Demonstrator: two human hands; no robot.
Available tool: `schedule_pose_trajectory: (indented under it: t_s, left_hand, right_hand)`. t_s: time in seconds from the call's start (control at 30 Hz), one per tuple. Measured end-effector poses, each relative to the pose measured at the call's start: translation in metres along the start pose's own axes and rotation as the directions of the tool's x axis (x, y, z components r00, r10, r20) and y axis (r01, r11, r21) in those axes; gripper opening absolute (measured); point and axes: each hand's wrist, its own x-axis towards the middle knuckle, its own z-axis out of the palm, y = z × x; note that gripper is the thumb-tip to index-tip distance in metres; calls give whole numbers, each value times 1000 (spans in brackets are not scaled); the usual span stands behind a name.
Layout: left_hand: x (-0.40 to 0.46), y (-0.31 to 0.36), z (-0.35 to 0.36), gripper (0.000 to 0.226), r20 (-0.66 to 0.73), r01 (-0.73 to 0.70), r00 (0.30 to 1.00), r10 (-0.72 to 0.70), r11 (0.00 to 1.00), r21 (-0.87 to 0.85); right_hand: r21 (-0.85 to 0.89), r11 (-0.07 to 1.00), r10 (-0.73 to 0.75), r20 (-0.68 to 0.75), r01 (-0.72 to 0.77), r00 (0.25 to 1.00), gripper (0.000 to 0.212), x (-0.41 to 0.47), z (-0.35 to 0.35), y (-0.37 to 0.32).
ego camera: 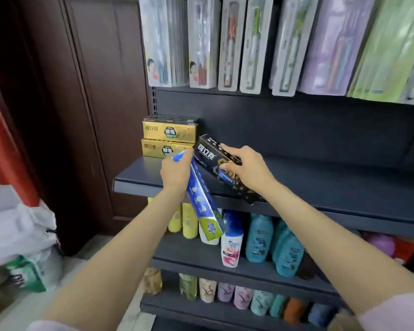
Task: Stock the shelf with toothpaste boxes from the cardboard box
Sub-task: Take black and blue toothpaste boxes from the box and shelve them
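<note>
My left hand [175,173] grips a blue and green toothpaste box [202,199] near its upper end; the box slants down to the right in front of the shelf edge. My right hand [246,167] holds a black toothpaste box [213,154], tilted, its upper end close to two gold toothpaste boxes [169,139] stacked at the left end of the dark shelf [332,185]. The black box's lower end hangs over the shelf's front lip. The cardboard box is out of view.
Toothbrush packs [237,44] hang above the shelf. Shampoo bottles [258,238] fill the shelf below, and smaller bottles [225,295] the lowest one. A dark wooden panel [93,91] stands to the left, with white bags [22,247] on the floor.
</note>
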Motion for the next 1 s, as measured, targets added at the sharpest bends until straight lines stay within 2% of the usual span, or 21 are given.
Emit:
schedule_pose_trajectory:
  t_s: [0.2,0.4,0.53,0.7,0.8,0.9,0.93,1.0]
  left_hand:
    - [65,0,-33,33,-160,-47,986,38,998,-52]
    - [119,6,-62,34,-201,-66,979,47,993,-93]
    - [148,6,-77,34,-179,-45,984,23,991,-123]
    - [181,5,-93,36,-58,-28,998,21,993,-114]
    - [191,2,-95,35,15,2,1000,1,986,-168]
    - [194,0,-94,35,50,23,999,-12,971,-236]
    - [195,1,-92,35,48,24,999,-12,963,-267]
    - [194,3,-83,37,37,40,999,-30,945,-324]
  right_hand:
    - [-99,989,-103,35,106,994,53,72,45,-30]
    - [-181,966,-169,106,187,980,52,124,95,-60]
    - [-282,931,-212,98,232,972,53,155,121,-76]
    - [-372,900,-181,156,228,971,47,174,157,-69]
    - [-251,958,-71,251,136,965,48,176,166,-62]
    - [12,1000,-22,77,21,997,37,170,154,-70]
    - [140,990,16,70,-26,997,38,165,148,-75]
    - [368,909,97,266,-194,959,39,150,133,-87]
